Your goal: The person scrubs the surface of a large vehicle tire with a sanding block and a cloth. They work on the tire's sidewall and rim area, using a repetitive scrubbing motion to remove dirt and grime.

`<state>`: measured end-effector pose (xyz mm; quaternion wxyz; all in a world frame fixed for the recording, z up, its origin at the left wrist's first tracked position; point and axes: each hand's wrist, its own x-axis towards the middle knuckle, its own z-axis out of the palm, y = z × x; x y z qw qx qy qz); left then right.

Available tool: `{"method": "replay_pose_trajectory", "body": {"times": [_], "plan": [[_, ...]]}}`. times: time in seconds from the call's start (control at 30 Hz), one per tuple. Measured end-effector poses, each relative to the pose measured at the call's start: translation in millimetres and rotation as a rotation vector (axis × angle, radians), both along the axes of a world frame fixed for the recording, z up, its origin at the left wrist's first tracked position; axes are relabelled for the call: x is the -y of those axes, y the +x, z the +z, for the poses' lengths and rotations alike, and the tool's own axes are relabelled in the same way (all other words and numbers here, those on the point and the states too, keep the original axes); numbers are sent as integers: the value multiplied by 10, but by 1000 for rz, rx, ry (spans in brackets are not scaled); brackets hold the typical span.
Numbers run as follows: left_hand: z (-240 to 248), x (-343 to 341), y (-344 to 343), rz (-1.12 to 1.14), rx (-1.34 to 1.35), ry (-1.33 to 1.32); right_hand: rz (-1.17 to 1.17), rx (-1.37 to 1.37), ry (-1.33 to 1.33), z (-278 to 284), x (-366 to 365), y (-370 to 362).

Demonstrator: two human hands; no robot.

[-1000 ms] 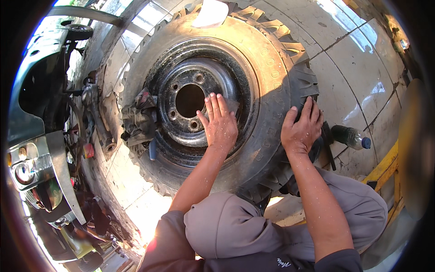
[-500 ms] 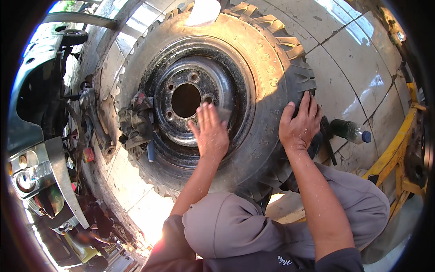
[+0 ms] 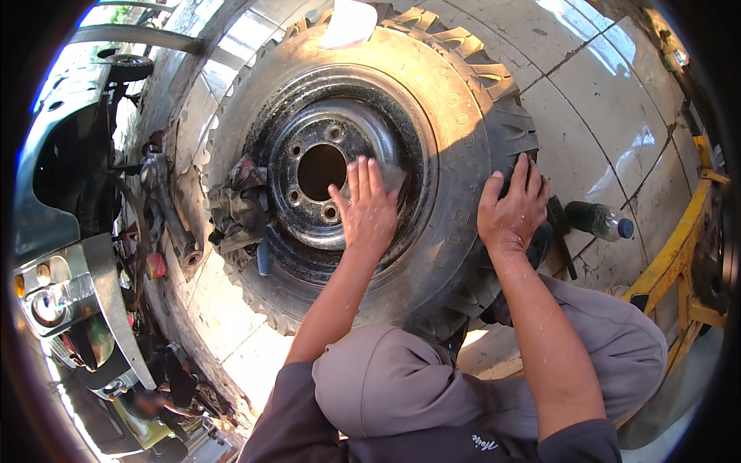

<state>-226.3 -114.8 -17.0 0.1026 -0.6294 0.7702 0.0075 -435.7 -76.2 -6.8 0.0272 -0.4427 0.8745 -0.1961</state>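
A large tyre (image 3: 463,193) on a black steel rim (image 3: 351,108) lies flat on the tiled floor before my knees. My left hand (image 3: 367,212) is over the rim beside its round centre hole, fingers stretched out and thumb apart. Under those fingers it presses a small grey sheet (image 3: 395,179) that looks like sandpaper; one corner juts out past the fingertips. On the tyre's right side, my right hand (image 3: 513,207) rests with fingers over the tread edge, gripping no separate thing. Pale specks dot both forearms.
A bunched dark cloth (image 3: 238,207) lies on the tyre's left side, a blue strip (image 3: 263,257) beside it. A white piece (image 3: 347,25) rests at the far sidewall. Rightward are a blue-capped bottle (image 3: 598,220) and a yellow metal frame (image 3: 670,270). A vehicle (image 3: 54,216) stands left.
My left hand has slid a little away and to the right across the rim, and the grey sheet has gone with it. My right hand stays on the tyre.
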Motion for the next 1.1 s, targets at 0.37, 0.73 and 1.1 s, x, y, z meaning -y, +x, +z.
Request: {"method": "replay_pose_trajectory", "body": {"times": [0.37,0.73,1.1], "plan": [[-32,74,-31,-28,20,-66,12,9,-12,12,-4,64],[14,-432,569,-88,124,30,-7,16,14,7,-9,41],[27,-40,121,-112,39,-34,-7,12,-11,-20,-11,39]]}}
